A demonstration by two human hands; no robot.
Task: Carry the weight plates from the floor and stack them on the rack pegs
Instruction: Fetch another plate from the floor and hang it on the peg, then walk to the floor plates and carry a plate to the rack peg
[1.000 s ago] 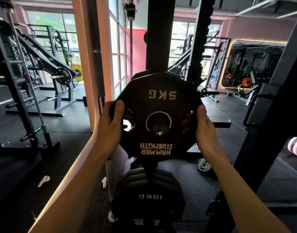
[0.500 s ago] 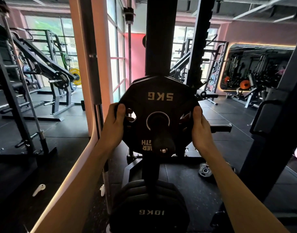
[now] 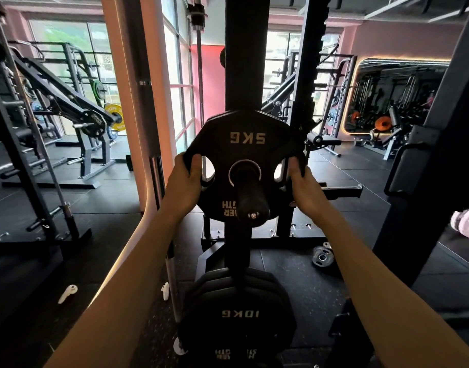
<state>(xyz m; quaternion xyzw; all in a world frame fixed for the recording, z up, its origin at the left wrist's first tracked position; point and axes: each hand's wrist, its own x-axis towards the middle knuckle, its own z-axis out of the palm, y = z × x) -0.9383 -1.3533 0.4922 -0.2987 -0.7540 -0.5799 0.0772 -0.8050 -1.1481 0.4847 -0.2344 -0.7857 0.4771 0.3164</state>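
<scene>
While both the left hand [image 3: 186, 179] and right hand [image 3: 303, 185] grip the 5 kg plate [image 3: 248, 144] threaded on the upper rack peg [image 3: 250, 200], a small plate [image 3: 322, 257] remains on the floor.

A black weight plate [image 3: 250, 144] on the rack peg is showing "5KG" upside down, with partial upside-down letters "TH" and "ER" lower on its face; a larger plate [image 3: 238, 312] below is reading "10KG" upside down, its lower lettering being too blurred.

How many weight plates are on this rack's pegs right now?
2 that I can tell: the 5 kg plate on the upper peg, held by both hands, and the 10 kg plate below. More may sit hidden behind them.
</scene>
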